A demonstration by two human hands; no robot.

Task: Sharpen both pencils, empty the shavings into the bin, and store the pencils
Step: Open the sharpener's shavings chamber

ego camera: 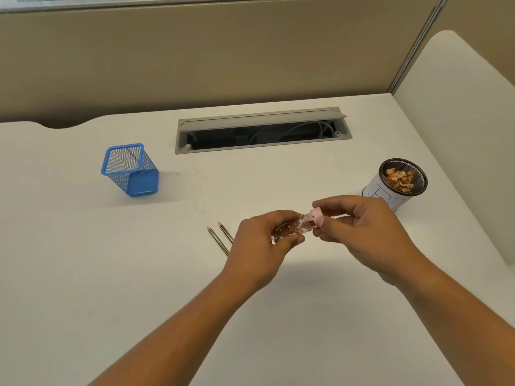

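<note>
Both hands (pixel 312 232) grip sharpener (pixel 303 222); pencils (pixel 221 238) beside; bin (pixel 401 179) right; holder (pixel 131 169) left

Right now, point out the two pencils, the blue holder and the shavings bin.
pencils (pixel 220 240), head view, mid-shaft of the left one
blue holder (pixel 142 183), head view, front mesh wall
shavings bin (pixel 374 188), head view, white outer wall

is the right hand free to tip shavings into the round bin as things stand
Probably yes: the round bin stands open-topped just beyond the right hand, nothing between, though that hand grips the sharpener's pink cap.
</note>
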